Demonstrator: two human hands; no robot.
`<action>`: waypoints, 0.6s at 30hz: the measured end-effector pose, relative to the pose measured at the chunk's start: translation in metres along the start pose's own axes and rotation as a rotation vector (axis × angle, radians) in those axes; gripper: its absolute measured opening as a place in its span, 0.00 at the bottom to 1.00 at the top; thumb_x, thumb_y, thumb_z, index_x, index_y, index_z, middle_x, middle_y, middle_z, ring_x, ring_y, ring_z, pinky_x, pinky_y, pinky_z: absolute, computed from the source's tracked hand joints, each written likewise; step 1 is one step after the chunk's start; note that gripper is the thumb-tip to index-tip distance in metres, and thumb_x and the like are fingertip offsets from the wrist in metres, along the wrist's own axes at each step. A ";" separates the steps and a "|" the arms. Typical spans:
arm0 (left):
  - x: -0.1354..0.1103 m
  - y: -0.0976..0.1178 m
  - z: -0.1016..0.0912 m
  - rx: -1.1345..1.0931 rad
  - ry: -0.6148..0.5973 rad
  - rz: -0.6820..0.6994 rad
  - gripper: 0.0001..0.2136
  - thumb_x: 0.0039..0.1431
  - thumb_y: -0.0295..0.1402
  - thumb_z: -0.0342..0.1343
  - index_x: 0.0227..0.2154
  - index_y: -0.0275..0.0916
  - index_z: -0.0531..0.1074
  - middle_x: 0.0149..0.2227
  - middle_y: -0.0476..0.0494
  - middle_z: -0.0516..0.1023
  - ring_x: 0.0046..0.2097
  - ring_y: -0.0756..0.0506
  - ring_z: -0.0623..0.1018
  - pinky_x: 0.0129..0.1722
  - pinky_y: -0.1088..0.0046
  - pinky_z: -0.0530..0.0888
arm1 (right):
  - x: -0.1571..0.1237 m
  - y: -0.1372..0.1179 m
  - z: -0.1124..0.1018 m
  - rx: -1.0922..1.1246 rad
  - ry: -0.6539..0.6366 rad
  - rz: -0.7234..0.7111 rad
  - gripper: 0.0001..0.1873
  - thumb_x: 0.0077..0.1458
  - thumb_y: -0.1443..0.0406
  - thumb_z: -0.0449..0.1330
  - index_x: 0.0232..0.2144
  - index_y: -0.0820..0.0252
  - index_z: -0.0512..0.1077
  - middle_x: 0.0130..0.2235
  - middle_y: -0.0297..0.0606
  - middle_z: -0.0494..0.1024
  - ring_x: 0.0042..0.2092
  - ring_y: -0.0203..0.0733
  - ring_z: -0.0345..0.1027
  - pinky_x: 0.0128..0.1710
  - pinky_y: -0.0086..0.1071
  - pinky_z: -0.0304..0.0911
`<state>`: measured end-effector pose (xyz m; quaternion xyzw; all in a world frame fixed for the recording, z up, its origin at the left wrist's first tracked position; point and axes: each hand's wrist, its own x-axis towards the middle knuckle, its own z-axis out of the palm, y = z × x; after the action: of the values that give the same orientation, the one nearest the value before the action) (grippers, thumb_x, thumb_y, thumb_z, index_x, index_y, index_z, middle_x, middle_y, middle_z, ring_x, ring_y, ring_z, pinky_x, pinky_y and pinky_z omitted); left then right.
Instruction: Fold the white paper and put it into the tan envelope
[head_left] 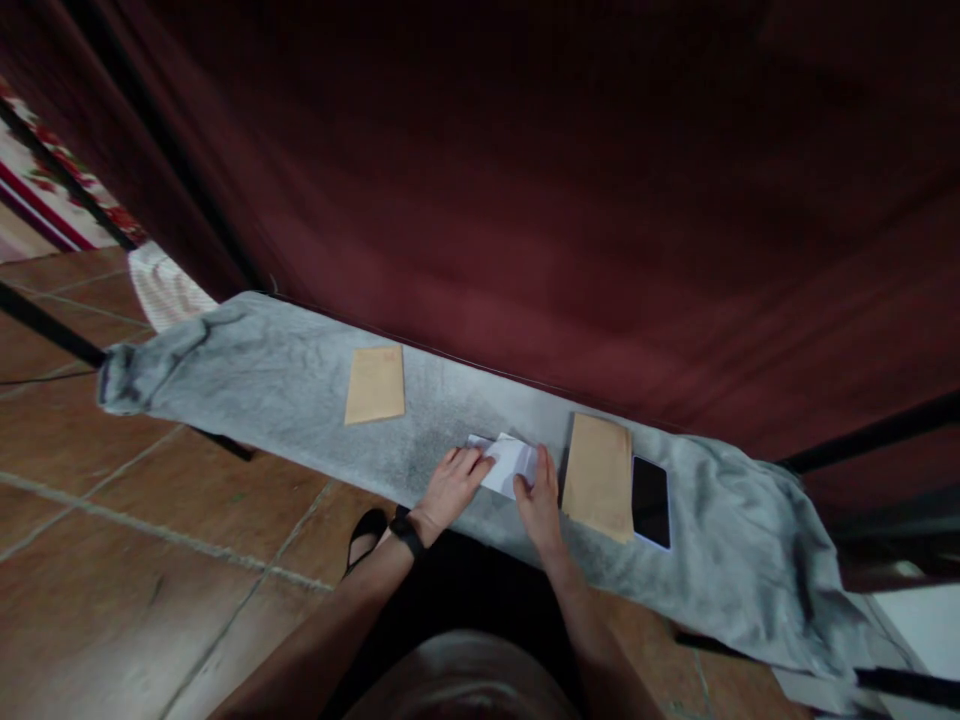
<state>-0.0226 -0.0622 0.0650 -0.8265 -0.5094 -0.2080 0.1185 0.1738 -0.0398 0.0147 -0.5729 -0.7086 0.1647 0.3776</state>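
A folded sheet of white paper (pixel 511 466) lies low over the grey cloth in front of me, with a small pale corner sticking out at its far edge. My left hand (pixel 452 486) is closed on the paper's left end, fingers together. At the right end, my right hand (pixel 538 502) grips it with the thumb on top and the fingers along the edge. To the right of that hand lies a small stack of brown envelopes (pixel 598 475). A single brown envelope (pixel 376 385) rests farther left. What is under the paper is hidden.
A phone or tablet with a dark screen (pixel 651 503) lies right of the envelope stack. Grey cloth (pixel 292 370) covers the long narrow table, bunched at both ends. A dark red curtain (pixel 525 250) hangs along the far edge. Dark metal bars (pixel 52 325) flank the table.
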 end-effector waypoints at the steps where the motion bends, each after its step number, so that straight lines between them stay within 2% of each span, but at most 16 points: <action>1: 0.002 0.001 -0.005 -0.002 0.013 0.046 0.14 0.63 0.22 0.51 0.49 0.39 0.72 0.45 0.40 0.75 0.47 0.43 0.75 0.49 0.64 0.70 | 0.006 0.001 -0.005 0.042 -0.010 -0.004 0.35 0.63 0.60 0.50 0.68 0.62 0.48 0.65 0.51 0.60 0.65 0.51 0.55 0.64 0.50 0.53; 4: 0.012 0.004 -0.023 -0.006 0.023 0.158 0.13 0.64 0.23 0.51 0.49 0.40 0.71 0.47 0.41 0.75 0.48 0.45 0.74 0.49 0.66 0.71 | 0.024 0.000 -0.024 0.124 -0.022 -0.040 0.34 0.60 0.60 0.55 0.66 0.59 0.55 0.58 0.48 0.69 0.60 0.50 0.62 0.61 0.50 0.57; 7: 0.020 0.009 -0.039 0.000 0.013 0.224 0.13 0.65 0.23 0.51 0.50 0.41 0.70 0.47 0.42 0.75 0.48 0.45 0.74 0.47 0.67 0.72 | 0.041 -0.005 -0.046 0.173 0.005 -0.103 0.31 0.56 0.60 0.59 0.62 0.57 0.62 0.60 0.47 0.67 0.62 0.50 0.59 0.63 0.50 0.55; 10: 0.025 0.013 -0.051 0.025 0.008 0.289 0.12 0.65 0.24 0.51 0.49 0.41 0.71 0.49 0.43 0.76 0.47 0.46 0.74 0.46 0.68 0.72 | 0.052 -0.014 -0.067 0.283 -0.137 -0.166 0.27 0.56 0.61 0.59 0.58 0.52 0.66 0.59 0.42 0.70 0.60 0.47 0.62 0.62 0.46 0.57; 14: 0.028 0.016 -0.060 0.040 0.001 0.362 0.13 0.67 0.26 0.49 0.52 0.42 0.70 0.56 0.43 0.73 0.47 0.47 0.74 0.44 0.69 0.73 | 0.058 -0.027 -0.084 0.431 -0.357 -0.194 0.21 0.56 0.62 0.60 0.52 0.52 0.72 0.51 0.39 0.78 0.53 0.45 0.71 0.57 0.41 0.64; 16: 0.028 0.017 -0.063 0.017 -0.034 0.376 0.15 0.67 0.26 0.49 0.53 0.43 0.69 0.58 0.43 0.72 0.47 0.47 0.74 0.44 0.70 0.73 | 0.057 -0.032 -0.086 0.473 -0.404 -0.199 0.15 0.57 0.61 0.60 0.47 0.53 0.76 0.47 0.38 0.80 0.49 0.44 0.74 0.52 0.38 0.68; 18: 0.028 0.017 -0.066 -0.032 -0.078 0.353 0.17 0.67 0.25 0.48 0.55 0.45 0.68 0.58 0.42 0.72 0.47 0.47 0.75 0.44 0.70 0.73 | 0.055 -0.034 -0.087 0.466 -0.389 -0.189 0.11 0.58 0.60 0.59 0.41 0.53 0.78 0.42 0.37 0.82 0.45 0.43 0.75 0.48 0.38 0.70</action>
<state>-0.0111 -0.0747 0.1369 -0.9124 -0.3572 -0.1599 0.1200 0.2100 -0.0155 0.1137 -0.3606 -0.7607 0.3933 0.3698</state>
